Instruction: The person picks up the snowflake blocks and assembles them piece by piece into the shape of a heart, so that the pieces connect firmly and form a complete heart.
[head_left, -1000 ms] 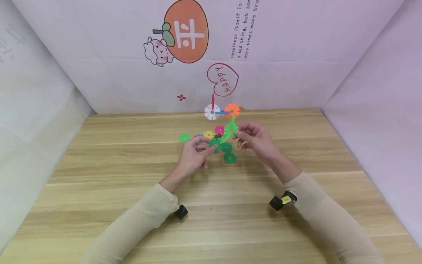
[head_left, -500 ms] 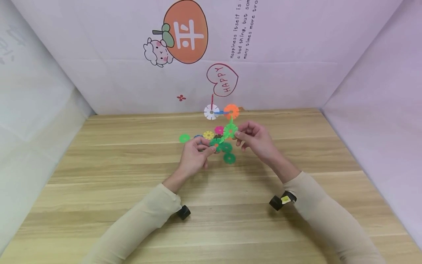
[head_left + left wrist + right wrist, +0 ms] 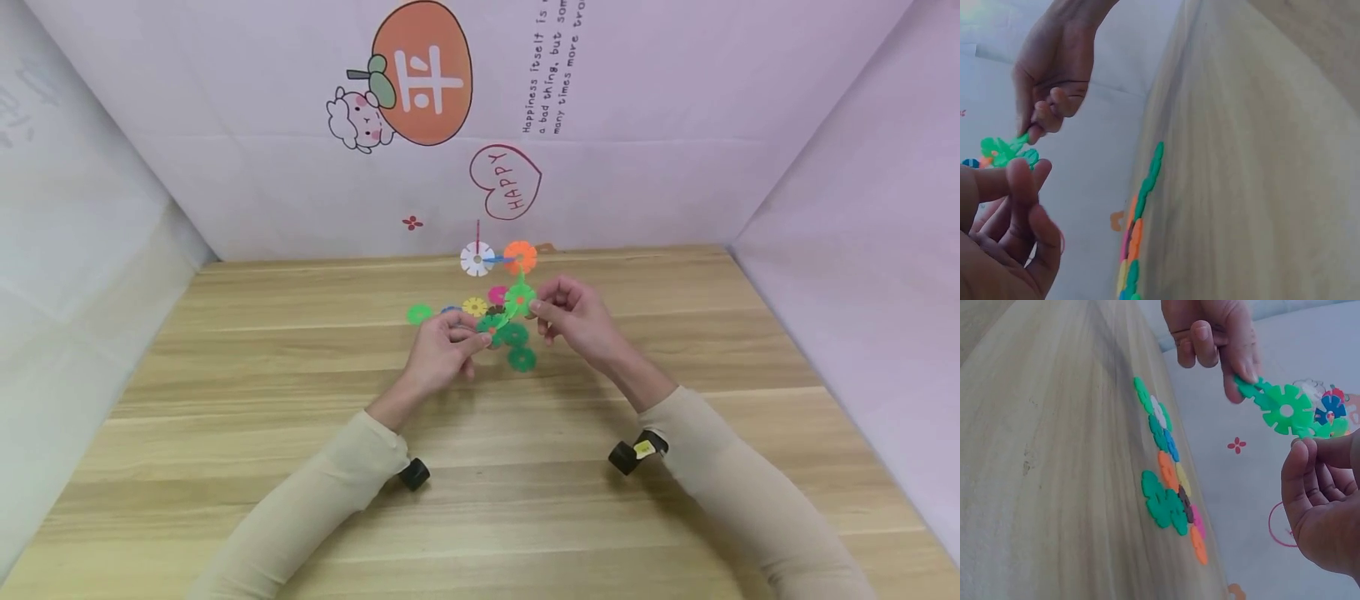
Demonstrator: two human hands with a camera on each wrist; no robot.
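Note:
A chain of notched plastic snowflake discs is held up between both hands. My left hand (image 3: 441, 350) pinches the dark green snowflake disc (image 3: 491, 330) at the near end. With thumb and fingers my right hand (image 3: 583, 321) grips a light green snowflake disc (image 3: 520, 299) farther along. Beyond it come an orange disc (image 3: 521, 258), a blue disc (image 3: 496, 259) seen edge-on, a white disc (image 3: 477, 259) and an upright red disc (image 3: 477, 236). In the right wrist view another light green disc (image 3: 1287, 410) shows its flat face between the hands.
Loose snowflake discs lie on the wooden table (image 3: 480, 517) under and behind the hands. Among them are a light green disc (image 3: 419, 314), a yellow disc (image 3: 474, 307), a pink disc (image 3: 498, 295) and a dark green disc (image 3: 522, 359). A white printed backdrop (image 3: 637, 167) stands behind.
My right hand has shifted slightly left, and the far end of the chain has moved a little left and down. The red disc now appears thinner, more edge-on. My left hand stays nearly in place.

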